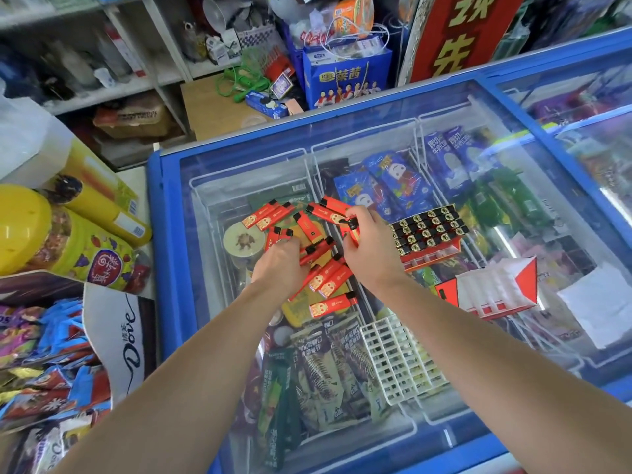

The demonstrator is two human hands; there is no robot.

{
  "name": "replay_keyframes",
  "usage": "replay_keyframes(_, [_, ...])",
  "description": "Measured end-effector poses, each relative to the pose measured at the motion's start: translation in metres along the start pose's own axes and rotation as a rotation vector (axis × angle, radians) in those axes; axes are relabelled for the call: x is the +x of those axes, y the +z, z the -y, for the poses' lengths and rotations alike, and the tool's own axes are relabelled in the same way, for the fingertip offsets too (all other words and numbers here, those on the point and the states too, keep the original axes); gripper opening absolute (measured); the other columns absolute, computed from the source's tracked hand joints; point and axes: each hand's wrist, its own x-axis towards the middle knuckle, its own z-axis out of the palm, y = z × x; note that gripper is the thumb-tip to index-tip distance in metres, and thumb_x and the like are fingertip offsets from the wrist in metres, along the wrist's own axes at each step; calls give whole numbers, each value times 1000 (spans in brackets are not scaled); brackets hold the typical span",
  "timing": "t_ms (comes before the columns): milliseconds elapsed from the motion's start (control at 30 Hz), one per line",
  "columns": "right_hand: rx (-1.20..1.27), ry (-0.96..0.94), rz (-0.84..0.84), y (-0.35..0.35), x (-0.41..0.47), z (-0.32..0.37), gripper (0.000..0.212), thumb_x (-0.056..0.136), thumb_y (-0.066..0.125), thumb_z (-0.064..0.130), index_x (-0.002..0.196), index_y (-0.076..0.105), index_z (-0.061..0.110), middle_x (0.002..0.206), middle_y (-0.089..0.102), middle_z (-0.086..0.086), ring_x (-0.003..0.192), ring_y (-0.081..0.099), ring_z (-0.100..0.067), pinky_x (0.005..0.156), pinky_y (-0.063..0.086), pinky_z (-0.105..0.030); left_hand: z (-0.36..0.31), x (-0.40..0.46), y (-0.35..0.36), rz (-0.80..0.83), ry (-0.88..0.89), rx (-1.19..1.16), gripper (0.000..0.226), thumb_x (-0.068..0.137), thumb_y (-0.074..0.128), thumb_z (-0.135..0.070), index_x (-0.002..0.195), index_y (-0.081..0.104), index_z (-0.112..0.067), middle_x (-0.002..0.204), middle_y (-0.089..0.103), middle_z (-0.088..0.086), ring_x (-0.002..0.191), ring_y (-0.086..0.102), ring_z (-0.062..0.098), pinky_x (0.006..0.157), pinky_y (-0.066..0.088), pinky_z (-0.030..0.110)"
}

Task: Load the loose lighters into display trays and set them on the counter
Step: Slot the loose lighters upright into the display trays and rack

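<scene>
Right hand (364, 244) grip pinches slim red lighters (328, 283); left hand (278, 265) grip curled on one, glass lid (239, 165)

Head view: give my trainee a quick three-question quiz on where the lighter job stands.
1. True or false: the filled tray stands right of the loose lighters.
2. The white grid insert lying nearest the camera is: A) full, B) empty, C) half loaded?
3. What does the right hand hold?

Key:
1. True; black lighter tops fill the filled tray.
2. B.
3. A few red lighters, gathered in its fingers; the left hand reaches into the loose lighters on the freezer lid.
</scene>
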Motion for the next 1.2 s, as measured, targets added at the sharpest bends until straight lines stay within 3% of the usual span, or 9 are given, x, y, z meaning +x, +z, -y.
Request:
replay_keyframes(133, [167, 87, -3, 0, -11, 0, 30, 91, 65, 8, 118, 58, 20, 96, 60, -1, 72, 57, -9, 59, 39, -14, 4, -9, 3, -59, -5, -83, 14, 98, 64, -23, 102, 59, -11, 90, 66, 9, 76, 67, 28, 68, 59, 45])
replay_keyframes(300, [535, 341, 47, 1, -28, 3, 26, 83, 69, 12, 102, 65, 30, 53, 57, 11, 45, 49, -9, 46, 46, -28, -7, -24, 5, -142, -84, -405, 18, 98, 63, -35, 90, 57, -20, 69, 62, -1, 52, 56, 14, 45, 46, 28])
replay_keyframes(400, [696, 452, 56, -6, -39, 6, 18, 74, 73, 21, 90, 67, 24, 56, 59, 6, 53, 55, -17, 56, 48, -38, -24, -35, 9, -27, -176, -711, 17, 97, 64, -40, 93, 60, -24, 63, 65, -6, 52, 61, 9, 52, 52, 24])
replay_keyframes(500, [869, 575, 32, -20, -51, 3, 27, 71, 73, 15, 97, 67, 10, 57, 60, 1, 51, 55, -17, 51, 48, -29, -43, -48, 12, 97, -262, -1043, 22, 97, 66, -38, 108, 65, -18, 83, 79, -2, 78, 75, 15, 73, 62, 32])
replay_keyframes(600, [959, 601, 38, -36, -65, -3, 24, 78, 70, 3, 102, 66, 5, 55, 58, -1, 44, 51, -13, 43, 43, -25, -62, -64, 15, 169, -300, -1183, 25, 96, 68, -39, 110, 67, -18, 92, 80, 3, 88, 76, 18, 76, 62, 34])
replay_keyframes(833, [1190, 631, 91, -76, -96, -25, 15, 88, 60, 0, 99, 69, 7, 62, 56, -5, 51, 50, -14, 44, 42, -25, -114, -100, 28, 218, -269, -1181, 33, 95, 70, -25, 124, 64, -10, 109, 76, 14, 106, 73, 30, 95, 59, 47])
replay_keyframes(933, [1228, 669, 103, -97, -106, -43, 13, 84, 61, 2, 93, 71, 5, 67, 60, -10, 51, 56, -16, 45, 46, -25, -135, -111, 37, 192, -324, -1212, 30, 92, 69, -20, 119, 68, -7, 100, 78, 13, 96, 75, 26, 94, 59, 46])
replay_keyframes(1067, [1210, 692, 86, -121, -118, -75, 14, 88, 62, 5, 99, 71, 1, 84, 73, -18, 70, 70, -26, 63, 55, -34, -162, -120, 50, 180, -408, -1319, 31, 89, 66, -10, 118, 63, 0, 78, 74, 8, 67, 71, 15, 76, 60, 38])
replay_keyframes(1200, [1111, 673, 56, -144, -129, -101, 17, 91, 65, 6, 106, 73, 7, 103, 74, -23, 87, 70, -34, 83, 56, -51, -188, -127, 61, 252, -370, -1352, 41, 84, 77, -14, 120, 62, 1, 87, 74, 13, 80, 72, 21, 89, 61, 45])
